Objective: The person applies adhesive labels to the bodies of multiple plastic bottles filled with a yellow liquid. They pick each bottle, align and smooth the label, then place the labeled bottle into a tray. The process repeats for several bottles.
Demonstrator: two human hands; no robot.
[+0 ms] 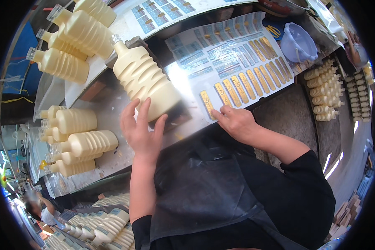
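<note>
A cream ribbed bottle (143,79) with a clear neck lies on the bench in front of me, its neck pointing away. Beside its base is my left hand (141,127), fingers spread, the fingertips at the bottle's lower end; whether they press on it I cannot tell. To the right lies a sheet of labels (221,54), with blue ones in its far part and gold strips along its near part. My right hand (233,121) pinches the near end of the leftmost gold label (206,104), thumb and forefinger together.
More cream bottles stand at the far left (81,31) and lie at the left (89,143). Another label sheet (162,12) is on the raised shelf. A lilac bucket (298,43) sits at the right. Rows of bottles (325,89) stand lower right; two people are at the edges.
</note>
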